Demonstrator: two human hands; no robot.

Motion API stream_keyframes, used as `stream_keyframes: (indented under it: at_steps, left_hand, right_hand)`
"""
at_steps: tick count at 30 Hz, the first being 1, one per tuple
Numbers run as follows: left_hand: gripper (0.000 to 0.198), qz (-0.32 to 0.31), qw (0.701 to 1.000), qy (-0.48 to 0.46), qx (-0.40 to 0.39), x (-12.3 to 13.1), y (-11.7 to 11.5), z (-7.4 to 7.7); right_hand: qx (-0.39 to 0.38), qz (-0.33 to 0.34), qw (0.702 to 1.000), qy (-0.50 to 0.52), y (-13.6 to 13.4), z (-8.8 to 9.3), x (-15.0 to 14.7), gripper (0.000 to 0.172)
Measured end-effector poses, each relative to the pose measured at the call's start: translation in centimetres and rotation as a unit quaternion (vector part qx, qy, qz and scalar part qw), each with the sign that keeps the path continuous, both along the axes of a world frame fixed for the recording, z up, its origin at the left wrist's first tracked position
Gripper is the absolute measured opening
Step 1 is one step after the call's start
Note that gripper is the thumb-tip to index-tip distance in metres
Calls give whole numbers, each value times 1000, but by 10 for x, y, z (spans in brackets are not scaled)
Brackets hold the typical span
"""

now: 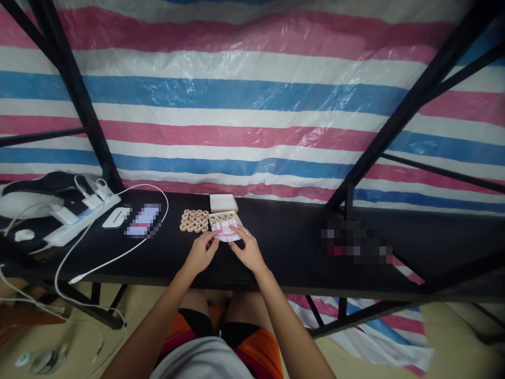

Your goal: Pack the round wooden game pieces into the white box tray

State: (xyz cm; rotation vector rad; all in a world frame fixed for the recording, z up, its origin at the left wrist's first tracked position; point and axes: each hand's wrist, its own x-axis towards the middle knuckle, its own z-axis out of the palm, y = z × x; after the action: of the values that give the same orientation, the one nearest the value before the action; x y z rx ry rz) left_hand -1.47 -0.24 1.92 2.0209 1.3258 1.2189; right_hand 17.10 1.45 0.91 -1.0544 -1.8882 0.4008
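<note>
My left hand [202, 250] and my right hand [248, 249] hold a small folded white sheet [225, 230] with pink lines, one at each side edge. Their fingers are closed on it, though the thumbs' grip is partly hidden. Under the sheet is an open box [235, 217] with round Chinese chess pieces showing along its far side; the sheet covers the rest. Just left of the box, rows of round wooden Chinese chess pieces [194, 221] with red characters lie face up on the black table. A white box lid [223, 203] rests behind the box.
A white power strip [74, 223] with plugs and trailing white cables [106, 260] lies at the left. Near it are a white flat object [114, 218] and a blurred phone-like item [144, 221]. Black metal posts [379, 142] rise at both sides before a striped plastic sheet [236, 95].
</note>
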Motion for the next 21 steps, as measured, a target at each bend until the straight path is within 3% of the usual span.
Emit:
stream_keyframes:
  at_steps: [4, 15, 18, 21]
  left_hand:
    - [33, -15, 1000, -1, 11, 0, -2, 3]
    - [35, 11, 991, 124, 47, 1, 7, -12]
    - [39, 29, 986, 159, 39, 1, 10, -15]
    - [43, 33, 983, 180, 33, 1, 12, -19]
  right_hand:
    - [1, -10, 1000, -15, 0, 1, 0, 45]
    - [11, -88, 994, -62, 18, -15, -1, 50]
    - [-11, -141, 988, -63, 22, -19, -1, 50]
    - [-40, -146, 986, -75, 22, -20, -1, 45]
